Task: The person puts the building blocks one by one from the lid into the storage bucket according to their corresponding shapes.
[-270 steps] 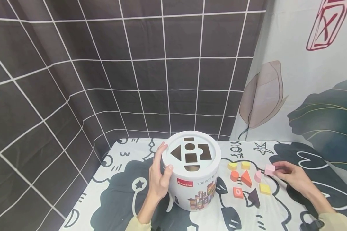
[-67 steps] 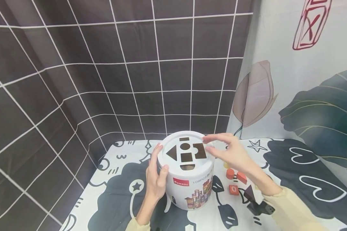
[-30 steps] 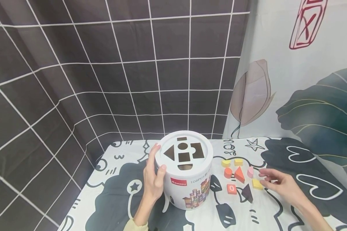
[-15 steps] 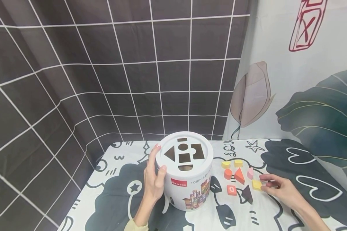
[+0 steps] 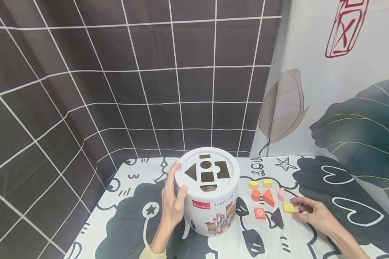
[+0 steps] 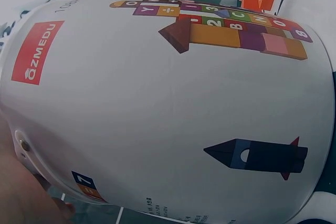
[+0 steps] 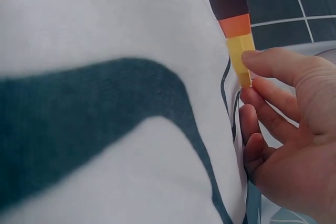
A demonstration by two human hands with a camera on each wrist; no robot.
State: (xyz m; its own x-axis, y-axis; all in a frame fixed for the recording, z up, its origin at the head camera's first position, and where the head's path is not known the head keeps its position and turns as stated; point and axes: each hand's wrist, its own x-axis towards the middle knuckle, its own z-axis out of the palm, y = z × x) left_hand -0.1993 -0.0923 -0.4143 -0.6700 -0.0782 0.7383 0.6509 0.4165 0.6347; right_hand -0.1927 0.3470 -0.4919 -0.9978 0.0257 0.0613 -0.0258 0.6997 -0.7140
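Note:
A white toy-block bucket [image 5: 210, 212] stands upright on the cloth; its lid [image 5: 189, 187] has several shaped holes. My left hand [image 5: 173, 201] holds the bucket's left side at the lid rim, thumb in front and fingers behind; the left wrist view shows mostly the printed wall [image 6: 157, 103] and part of that hand [image 6: 26, 192]. To the right, my right hand [image 5: 316, 214] pinches a yellow square block [image 5: 288, 207] at its right edge. In the right wrist view, thumb and fingertips of the right hand [image 7: 283, 135] meet the yellow block [image 7: 240, 56], which is low at the cloth.
Several other blocks lie between bucket and right hand: a red cylinder [image 5: 255, 195], an orange-red triangle [image 5: 268, 197], a pink piece [image 5: 280, 194], a red "0" block [image 5: 260, 213], a dark triangle [image 5: 277, 218], and two yellow pieces [image 5: 253, 184] behind. A dark gridded curtain [image 5: 149, 90] hangs behind.
My right hand has moved from over the lid back to the blocks and closed on the yellow square block. The pink cube it touched earlier is gone from the cloth. My left hand stays on the bucket.

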